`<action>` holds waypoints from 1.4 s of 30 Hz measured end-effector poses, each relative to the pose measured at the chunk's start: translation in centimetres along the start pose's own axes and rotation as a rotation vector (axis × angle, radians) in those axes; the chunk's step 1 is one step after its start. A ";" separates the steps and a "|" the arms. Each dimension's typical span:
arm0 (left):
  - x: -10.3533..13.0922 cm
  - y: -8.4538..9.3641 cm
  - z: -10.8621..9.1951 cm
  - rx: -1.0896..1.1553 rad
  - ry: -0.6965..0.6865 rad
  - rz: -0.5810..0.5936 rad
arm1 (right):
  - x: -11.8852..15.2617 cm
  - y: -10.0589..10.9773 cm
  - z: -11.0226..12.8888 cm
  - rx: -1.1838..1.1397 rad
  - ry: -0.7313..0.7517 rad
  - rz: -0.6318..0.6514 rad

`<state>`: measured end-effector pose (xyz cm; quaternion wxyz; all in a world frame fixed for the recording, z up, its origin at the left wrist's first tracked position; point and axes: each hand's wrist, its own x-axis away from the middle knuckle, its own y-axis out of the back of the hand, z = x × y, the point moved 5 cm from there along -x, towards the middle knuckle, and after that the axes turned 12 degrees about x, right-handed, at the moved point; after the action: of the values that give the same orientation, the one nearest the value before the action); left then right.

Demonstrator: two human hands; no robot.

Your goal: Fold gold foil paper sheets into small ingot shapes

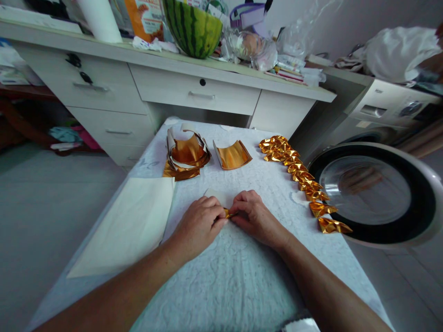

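Observation:
My left hand and my right hand meet at the middle of the cloth-covered table. Between their pinched fingers is a sheet of gold foil paper, partly rolled or folded; its pale back stands up behind the fingers. Most of the sheet is hidden by my hands. Beyond them lie a curled stack of gold foil sheets and, to its right, a few loose curved foil sheets. Along the table's right side runs a row of folded gold foil ingots.
A cream paper sheet lies at the table's left edge. Behind the table stands a white desk bearing half a watermelon and clutter. At right, a washing machine's open round door reaches close to the table edge.

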<state>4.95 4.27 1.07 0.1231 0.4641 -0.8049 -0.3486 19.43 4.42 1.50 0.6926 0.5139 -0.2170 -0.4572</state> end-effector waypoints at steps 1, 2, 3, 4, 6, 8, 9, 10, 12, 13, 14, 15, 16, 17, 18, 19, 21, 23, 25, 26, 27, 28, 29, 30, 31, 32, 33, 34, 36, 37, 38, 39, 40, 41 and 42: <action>-0.1 0.0 0.0 0.000 0.004 -0.001 | 0.0 0.1 -0.1 -0.013 -0.007 0.003; -0.1 0.1 0.0 -0.001 0.006 -0.004 | 0.1 0.1 -0.3 -0.027 -0.012 0.007; -0.1 0.1 -0.1 -0.002 0.007 -0.007 | 0.1 0.2 -0.4 -0.040 -0.017 0.010; -0.1 0.1 -0.1 -0.002 0.007 -0.011 | 0.1 0.3 -0.5 -0.050 -0.022 0.013; -0.1 0.1 -0.1 0.000 0.010 -0.026 | 0.2 0.3 -0.6 -0.058 -0.032 0.017; -0.1 0.0 -0.1 0.003 0.013 -0.041 | 0.1 0.3 -0.6 -0.059 -0.040 0.023; 0.0 0.0 0.0 0.006 0.014 -0.049 | 0.1 0.3 -0.6 -0.058 -0.044 0.028; 0.0 0.0 0.0 0.012 0.012 -0.056 | 0.1 0.3 -0.6 -0.058 -0.050 0.032; 0.1 -0.1 0.1 0.026 0.015 -0.078 | 0.1 0.2 -0.6 -0.052 -0.067 0.038; 0.2 -0.1 0.1 0.033 0.016 -0.087 | 0.0 0.1 -0.6 -0.048 -0.076 0.041; 0.2 -0.1 0.1 0.036 0.019 -0.097 | 0.0 0.1 -0.6 -0.044 -0.084 0.042; 0.2 0.0 0.1 0.036 0.021 -0.107 | 0.0 0.0 -0.7 -0.038 -0.093 0.042; 0.2 0.0 0.1 0.033 0.023 -0.117 | 0.0 0.0 -0.7 -0.034 -0.100 0.041; 0.3 0.0 0.1 0.025 0.025 -0.128 | 0.0 -0.1 -0.8 -0.031 -0.108 0.041; 0.3 0.1 0.1 0.015 0.027 -0.137 | 0.0 -0.1 -0.8 -0.030 -0.118 0.039; 0.2 0.1 0.1 0.003 0.028 -0.144 | 0.0 -0.2 -0.8 -0.030 -0.128 0.037; 0.2 0.1 0.1 -0.026 0.031 -0.153 | -0.1 -0.2 -0.9 -0.033 -0.142 0.032; 0.1 0.1 0.1 -0.048 0.039 -0.159 | -0.1 -0.2 -0.8 -0.032 -0.152 0.025; 0.0 0.0 0.1 -0.063 0.047 -0.168 | -0.2 -0.3 -0.8 -0.026 -0.167 0.021; 0.0 0.0 0.2 -0.067 0.051 -0.171 | -0.2 -0.3 -0.7 -0.021 -0.178 0.022; 0.0 0.0 0.2 -0.072 0.057 -0.174 | -0.2 -0.3 -0.7 -0.016 -0.189 0.025; -0.1 -0.1 0.3 -0.075 0.062 -0.175 | -0.2 -0.3 -0.7 -0.010 -0.198 0.026; -0.1 -0.1 0.3 -0.076 0.068 -0.174 | -0.3 -0.3 -0.7 -0.006 -0.206 0.026; -0.2 -0.2 0.4 -0.078 0.073 -0.173 | -0.3 -0.3 -0.7 -0.002 -0.212 0.025; -0.3 -0.2 0.4 -0.079 0.077 -0.172 | -0.3 -0.3 -0.7 0.001 -0.217 0.023; -0.3 -0.2 0.5 -0.080 0.082 -0.170 | -0.3 -0.3 -0.7 0.004 -0.223 0.021; -0.4 -0.2 0.5 -0.082 0.086 -0.171 | -0.3 -0.3 -0.6 0.008 -0.227 0.019; -0.4 -0.3 0.6 -0.083 0.089 -0.172 | -0.4 -0.3 -0.6 0.013 -0.229 0.018; -0.4 -0.3 0.6 -0.080 0.094 -0.176 | -0.4 -0.4 -0.5 0.025 -0.233 0.020; -0.4 -0.3 0.7 -0.079 0.096 -0.178 | -0.5 -0.5 -0.5 0.032 -0.238 0.020; -0.4 -0.3 0.7 -0.077 0.097 -0.180 | -0.5 -0.5 -0.5 0.040 -0.245 0.018; -0.4 -0.3 0.7 -0.077 0.098 -0.181 | -0.5 -0.6 -0.5 0.046 -0.255 0.015; -0.4 -0.3 0.8 -0.077 0.099 -0.181 | -0.5 -0.6 -0.6 0.051 -0.264 0.012; -0.4 -0.3 0.8 -0.078 0.101 -0.181 | -0.6 -0.6 -0.6 0.053 -0.272 0.008; -0.4 -0.4 0.8 -0.080 0.104 -0.179 | -0.6 -0.7 -0.6 0.053 -0.277 0.003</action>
<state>5.00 4.86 0.29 0.1514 0.5463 -0.7382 -0.3657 19.31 5.16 0.80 0.6428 0.4638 -0.3236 -0.5167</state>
